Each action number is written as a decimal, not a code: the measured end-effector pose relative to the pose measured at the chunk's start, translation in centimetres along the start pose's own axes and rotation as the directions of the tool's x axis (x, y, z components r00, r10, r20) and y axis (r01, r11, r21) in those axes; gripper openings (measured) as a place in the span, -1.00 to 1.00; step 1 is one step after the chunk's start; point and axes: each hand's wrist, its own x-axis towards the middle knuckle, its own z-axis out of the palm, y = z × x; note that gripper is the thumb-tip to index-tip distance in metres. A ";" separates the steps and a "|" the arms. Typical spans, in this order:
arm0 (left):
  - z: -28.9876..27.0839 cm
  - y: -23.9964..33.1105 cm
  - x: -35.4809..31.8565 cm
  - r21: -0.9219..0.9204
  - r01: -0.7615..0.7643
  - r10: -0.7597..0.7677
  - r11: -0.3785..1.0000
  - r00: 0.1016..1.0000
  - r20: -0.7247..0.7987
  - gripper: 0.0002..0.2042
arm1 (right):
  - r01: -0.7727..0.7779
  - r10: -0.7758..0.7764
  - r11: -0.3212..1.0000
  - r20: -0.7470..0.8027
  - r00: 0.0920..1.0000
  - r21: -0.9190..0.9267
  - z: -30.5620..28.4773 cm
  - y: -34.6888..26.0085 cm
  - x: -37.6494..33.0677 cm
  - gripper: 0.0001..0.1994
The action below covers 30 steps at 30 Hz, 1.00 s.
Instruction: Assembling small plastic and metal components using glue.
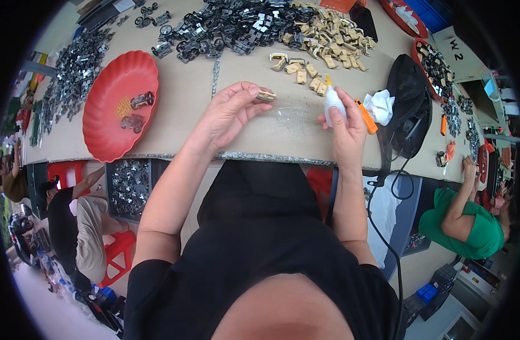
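Note:
Above the near part of the table, my left hand (231,113) pinches a small tan part (266,96) with a dark edge between thumb and fingertips. My right hand (347,124) is wrapped around a white squeeze bottle (333,105), held upright with its yellow nozzle pointing away from me. Just beyond the bottle lie several loose tan plastic parts (301,76), strayed from a larger heap of the same tan parts (342,39). Beside my right hand is an orange tool (366,117), its kind unclear, next to a crumpled white tissue (380,107).
A red scalloped tray (95,122) at left holds two small dark assemblies. Dark toy-vehicle parts (231,28) are heaped at the back, grey parts (73,73) at far left. A black bag (407,107) with a cable lies right. Co-workers sit at both sides.

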 end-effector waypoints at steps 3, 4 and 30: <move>-0.3 -0.7 0.0 -0.145 0.043 -0.040 0.989 0.999 0.026 -0.81 | -0.068 0.070 0.978 -0.007 0.997 0.195 0.5 -0.1 0.0 -0.72; -0.2 -0.8 -0.1 -0.143 0.050 -0.047 0.988 0.999 0.022 -0.80 | -0.074 0.082 0.964 -0.022 0.996 0.255 0.7 -0.1 0.1 -0.74; 0.2 -2.2 -0.2 0.239 -0.036 0.064 0.970 0.992 -0.109 -0.70 | -0.103 0.105 0.888 0.020 0.994 0.448 2.4 2.1 1.0 -0.81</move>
